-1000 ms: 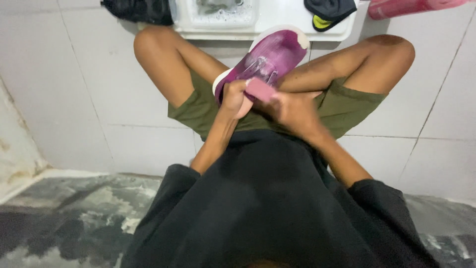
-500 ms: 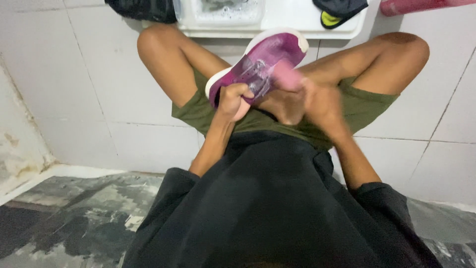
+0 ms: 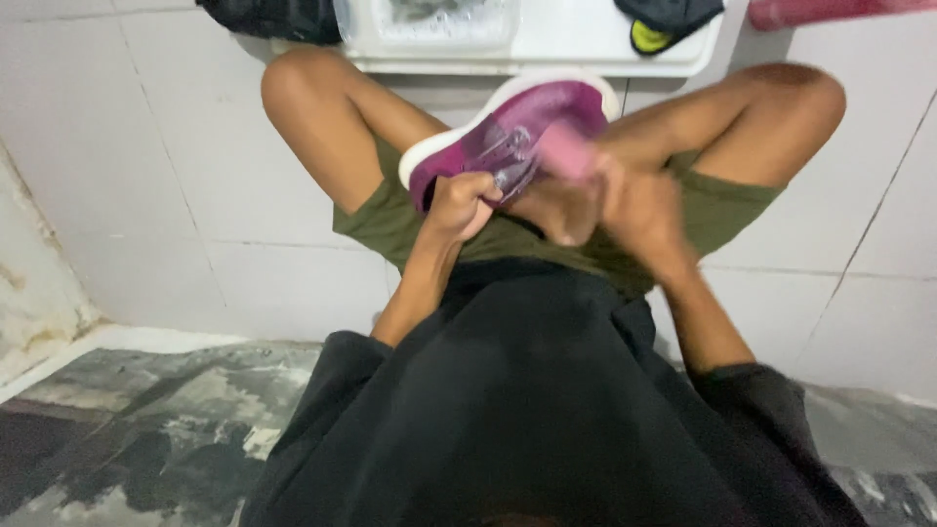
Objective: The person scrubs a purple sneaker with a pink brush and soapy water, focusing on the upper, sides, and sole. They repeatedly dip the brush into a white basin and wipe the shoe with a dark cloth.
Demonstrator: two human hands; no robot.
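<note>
Evidently, in the head view, the pink object in the right hand [image 3: 639,210] has travelled from the heel end of the purple shoe [image 3: 508,132] up toward its middle over the last second, and the right hand now shows motion blur; the likely reading is that scrubbing of the upper is under way and has advanced along the shoe. The pink brush-like object [image 3: 566,151] is pressed against the shoe's top, with the right grip curled around it; whether the fingers are fully closed cannot be told through the blur. The left hand [image 3: 459,205] pinches the heel end of the shoe, fingers folded tight on it. The shoe is held above the lap between the raised knees, toe pointing toward the white basin [image 3: 547,49] at the far edge of the tiled floor [image 3: 127,176]. A dark shoe with a yellow patch [image 3: 664,24] rests on the basin's right corner.
</note>
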